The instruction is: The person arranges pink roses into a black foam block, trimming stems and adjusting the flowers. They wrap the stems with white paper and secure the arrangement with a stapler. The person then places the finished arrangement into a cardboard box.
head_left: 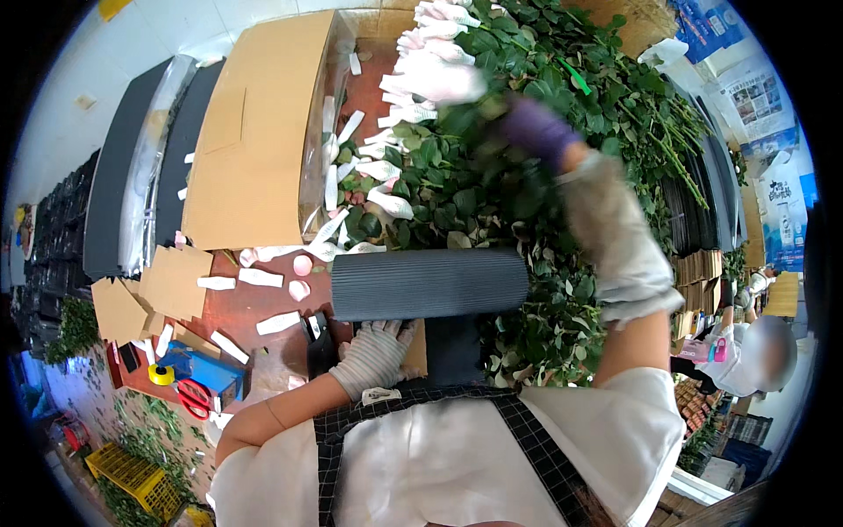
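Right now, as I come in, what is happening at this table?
A person in gloves is working at a table covered with leafy flower stems whose buds are wrapped in white sleeves. The left hand rests flat near the table edge, just below a roll of dark corrugated sheet. The right hand reaches out into the pile of stems; it is blurred, so I cannot tell its grip. Cardboard, loose white sleeves, red scissors and yellow tape lie to the left.
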`<state>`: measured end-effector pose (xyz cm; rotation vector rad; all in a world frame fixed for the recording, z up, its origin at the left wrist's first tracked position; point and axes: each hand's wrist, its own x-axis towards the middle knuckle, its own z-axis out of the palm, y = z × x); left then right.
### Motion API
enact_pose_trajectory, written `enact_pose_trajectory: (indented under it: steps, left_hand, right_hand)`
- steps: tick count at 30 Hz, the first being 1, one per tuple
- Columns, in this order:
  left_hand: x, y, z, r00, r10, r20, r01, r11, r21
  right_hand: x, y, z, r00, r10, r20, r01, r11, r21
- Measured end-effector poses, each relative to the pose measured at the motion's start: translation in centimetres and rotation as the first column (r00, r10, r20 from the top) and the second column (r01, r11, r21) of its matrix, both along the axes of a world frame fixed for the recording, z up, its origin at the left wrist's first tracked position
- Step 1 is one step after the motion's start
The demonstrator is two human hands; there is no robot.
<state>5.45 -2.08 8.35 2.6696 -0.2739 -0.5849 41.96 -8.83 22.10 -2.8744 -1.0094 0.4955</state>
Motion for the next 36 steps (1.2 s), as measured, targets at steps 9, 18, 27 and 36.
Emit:
enact_pose_trajectory:
  steps: [9, 18, 27, 36]
  left_hand:
    - [0.0, -0.2, -0.6, 0.999, -0.015, -0.044, 0.017, 0.999, 0.033]
    - [-0.8, -0.1, -2.1, 0.999, -0.051, 0.016, 0.051, 0.998, 0.034]
    - [-0.3, -0.3, 0.4, 0.999, -0.042, -0.034, 0.047, 0.988, 0.150]
    - [-0.2, -1.1, 0.6, 0.981, -0.059, 0.186, 0.041, 0.994, 0.097]
  right_hand:
    - [-1.6, 2.9, 2.1, 0.998, 0.067, 0.009, -0.066, 0.992, -0.107]
    - [-0.5, 8.3, -16.7, 0.943, 0.328, 0.057, -0.304, 0.919, -0.249]
    - [-0.9, 0.6, 3.3, 0.978, 0.193, -0.077, -0.192, 0.981, 0.024]
    - [-2.2, -30.2, 32.3, 0.528, -0.340, 0.778, -0.041, 0.905, 0.424]
